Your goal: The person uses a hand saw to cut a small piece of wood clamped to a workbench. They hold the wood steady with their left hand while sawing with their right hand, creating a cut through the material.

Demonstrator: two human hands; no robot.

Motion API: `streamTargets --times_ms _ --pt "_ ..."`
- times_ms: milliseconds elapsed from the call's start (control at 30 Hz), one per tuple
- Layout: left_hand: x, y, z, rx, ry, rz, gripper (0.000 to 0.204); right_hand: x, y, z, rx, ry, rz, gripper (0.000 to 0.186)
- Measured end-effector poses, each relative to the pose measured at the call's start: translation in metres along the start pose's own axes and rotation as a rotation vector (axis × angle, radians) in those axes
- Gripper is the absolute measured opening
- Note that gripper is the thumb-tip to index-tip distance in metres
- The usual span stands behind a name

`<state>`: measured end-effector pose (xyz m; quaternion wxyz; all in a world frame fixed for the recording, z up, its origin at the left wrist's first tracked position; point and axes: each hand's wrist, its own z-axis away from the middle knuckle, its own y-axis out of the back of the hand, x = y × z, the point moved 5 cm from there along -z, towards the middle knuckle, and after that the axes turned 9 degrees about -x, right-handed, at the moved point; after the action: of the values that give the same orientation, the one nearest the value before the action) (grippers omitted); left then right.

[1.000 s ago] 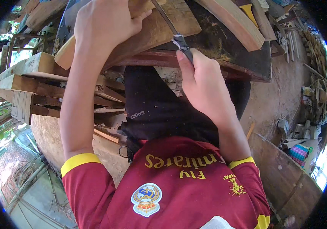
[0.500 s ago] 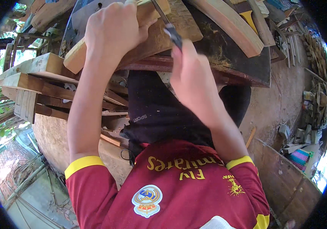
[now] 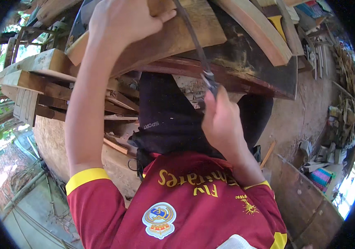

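My left hand (image 3: 121, 23) is at the top of the view, closed on a piece of wood (image 3: 160, 6), with one digit stretched out toward the blade. Under that piece lies a wide brown board (image 3: 200, 27) on the dark workbench (image 3: 244, 54). In my right hand (image 3: 224, 120), fingers wrapped round its black handle, is a long tool with a narrow dark blade (image 3: 197, 45), which looks like a saw. The blade runs up across the board, its upper end beside the wood piece and cut off by the frame. I cannot make out its teeth.
A curved timber (image 3: 254, 29) lies on the bench's right, with a yellow-handled brush (image 3: 276, 25) beside it. Several beams (image 3: 40, 81) are stacked at the left. My legs (image 3: 165, 112) are under the bench edge. A woven multicoloured item (image 3: 322, 179) lies far right.
My right hand has drawn the tool back toward my body and slightly right, so more blade shows. The left hand has shifted a little up and left.
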<state>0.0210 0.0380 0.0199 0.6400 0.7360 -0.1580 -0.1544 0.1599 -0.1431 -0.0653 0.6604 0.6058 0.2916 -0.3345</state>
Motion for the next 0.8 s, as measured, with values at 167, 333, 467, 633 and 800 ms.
streamTargets --times_ms 167,333,467,633,800 --pt "0.001 -0.008 -0.006 -0.071 0.019 -0.117 0.05 -0.028 0.002 -0.068 0.105 0.085 -0.029 0.023" --pt "-0.007 -0.016 -0.005 -0.011 -0.047 -0.18 0.051 -0.041 0.007 -0.084 0.124 0.064 -0.045 0.021" --pt "-0.007 -0.021 0.0 0.058 -0.126 -0.143 0.055 -0.034 0.003 -0.068 0.019 0.041 -0.017 0.025" --pt "-0.001 -0.014 -0.005 -0.09 -0.058 -0.095 0.057 -0.022 -0.004 -0.037 0.045 0.045 -0.037 0.024" --pt "-0.003 -0.017 -0.004 -0.084 -0.07 -0.098 0.056 0.014 -0.01 0.022 0.0 -0.018 -0.015 0.019"
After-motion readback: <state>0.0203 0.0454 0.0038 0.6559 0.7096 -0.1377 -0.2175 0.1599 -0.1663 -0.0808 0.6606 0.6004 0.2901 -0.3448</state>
